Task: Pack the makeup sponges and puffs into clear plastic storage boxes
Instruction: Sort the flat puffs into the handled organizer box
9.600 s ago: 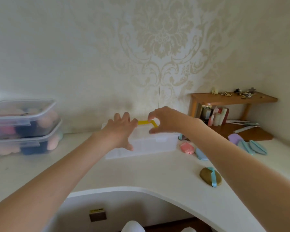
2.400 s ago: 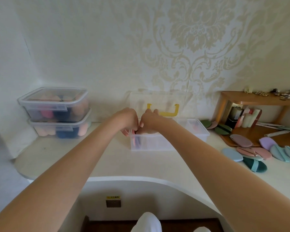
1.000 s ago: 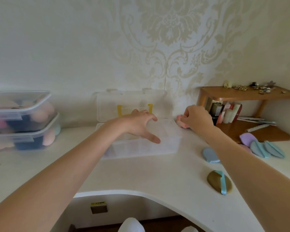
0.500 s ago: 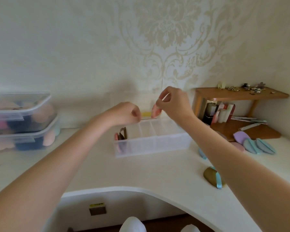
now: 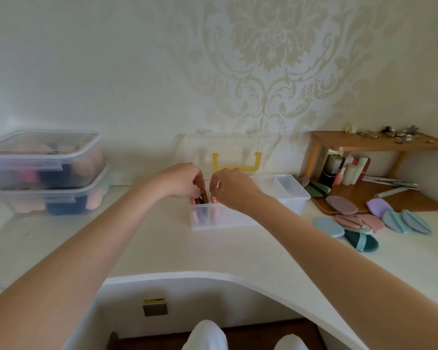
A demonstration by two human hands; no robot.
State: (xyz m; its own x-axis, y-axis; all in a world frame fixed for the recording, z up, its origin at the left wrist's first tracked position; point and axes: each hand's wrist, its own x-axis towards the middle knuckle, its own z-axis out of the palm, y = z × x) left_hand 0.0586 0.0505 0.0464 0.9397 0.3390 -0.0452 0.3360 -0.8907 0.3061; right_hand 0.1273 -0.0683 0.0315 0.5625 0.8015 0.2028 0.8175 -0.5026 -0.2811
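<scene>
Several puffs [image 5: 204, 198] are stood on edge in the left end compartment of the clear box [image 5: 240, 215], directly beneath the grip of both hands. Half a second ago a pink puff was held up above the box in the right hand [image 5: 229, 188]; now it has been brought down to the divider, so one more piece is judged nearly packed. The left hand [image 5: 185, 181] is curled over the compartment, fingers pinching the upright puffs apart; the right hand's fingers are curled, pinching the pink puff at the rim. Both forearms are stretched forward, wrists bent down. Loose puffs [image 5: 374, 219] lie on the tabletop [image 5: 162, 248], well right of the grip.
</scene>
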